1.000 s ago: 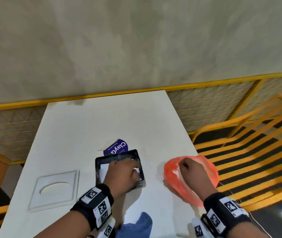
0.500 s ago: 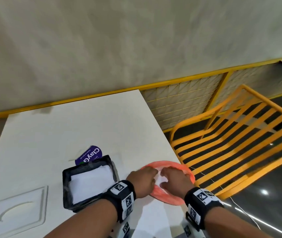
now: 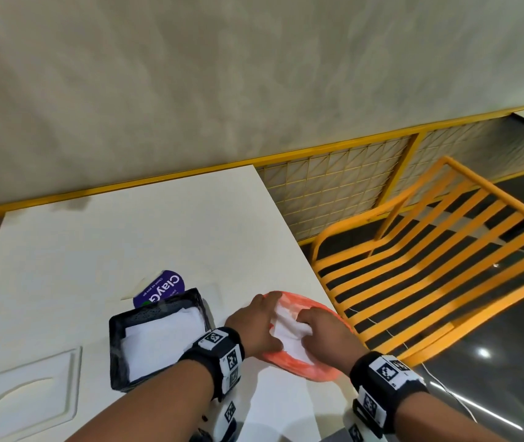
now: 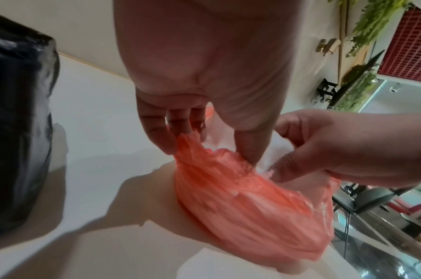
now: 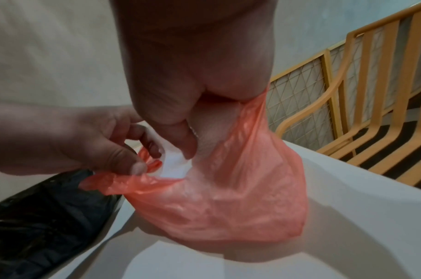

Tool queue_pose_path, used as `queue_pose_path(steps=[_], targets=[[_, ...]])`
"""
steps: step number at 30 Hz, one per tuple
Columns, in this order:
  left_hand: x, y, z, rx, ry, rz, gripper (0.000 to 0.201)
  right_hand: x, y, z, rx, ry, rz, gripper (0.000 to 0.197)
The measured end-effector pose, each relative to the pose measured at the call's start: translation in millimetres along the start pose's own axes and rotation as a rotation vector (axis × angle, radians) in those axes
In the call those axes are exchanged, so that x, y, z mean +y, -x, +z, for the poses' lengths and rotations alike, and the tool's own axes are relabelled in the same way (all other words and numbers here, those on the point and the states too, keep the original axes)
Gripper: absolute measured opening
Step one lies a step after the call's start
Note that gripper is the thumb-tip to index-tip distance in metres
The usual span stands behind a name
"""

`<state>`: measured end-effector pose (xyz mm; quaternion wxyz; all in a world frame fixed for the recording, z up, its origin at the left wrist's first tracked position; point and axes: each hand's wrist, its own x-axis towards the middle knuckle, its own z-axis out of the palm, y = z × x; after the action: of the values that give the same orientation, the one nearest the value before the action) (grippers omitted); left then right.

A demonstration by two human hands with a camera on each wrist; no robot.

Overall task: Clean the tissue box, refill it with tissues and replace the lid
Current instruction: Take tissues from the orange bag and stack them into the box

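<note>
- The orange bag [image 3: 299, 362] lies on the table [image 3: 126, 250] just right of the black tissue box [image 3: 158, 333], which is already part filled with white tissues.
- Its mouth is pinched apart by the left hand [image 3: 254, 327] and the right hand [image 3: 324, 333] — thin, limp film, likely slippery.
- The tissues [image 3: 289, 330] inside look light and soft — best taken as a whole stack, lest single sheets tear.

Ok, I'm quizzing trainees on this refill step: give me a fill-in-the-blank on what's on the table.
1. Both hands pull open an orange plastic ____.
2. The open black tissue box holds white ____.
3. The white lid with an oval slot lies on the white table, ____ the box.
4. Beside the table stands a slatted ____ chair.
Missing: bag; tissues; off; yellow
</note>
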<state>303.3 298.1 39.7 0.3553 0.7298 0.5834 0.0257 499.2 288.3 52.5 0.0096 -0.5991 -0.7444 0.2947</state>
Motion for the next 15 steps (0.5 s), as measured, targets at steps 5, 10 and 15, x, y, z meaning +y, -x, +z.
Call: queue_pose_path(steps=[5,10,15], targets=[[0,3,-11,0.033,0.116,0.001,0.086,-8,14,-32,-0.091,-0.171,-0.032,0.022],[7,9,-27,0.116,0.404,-0.014,0.095,-19,20,-69,-0.090,-0.289,-0.022,0.022],[8,31,-60,0.113,1.078,0.000,0.109,-52,16,-106,-0.077,-0.462,-0.060,0.024]])
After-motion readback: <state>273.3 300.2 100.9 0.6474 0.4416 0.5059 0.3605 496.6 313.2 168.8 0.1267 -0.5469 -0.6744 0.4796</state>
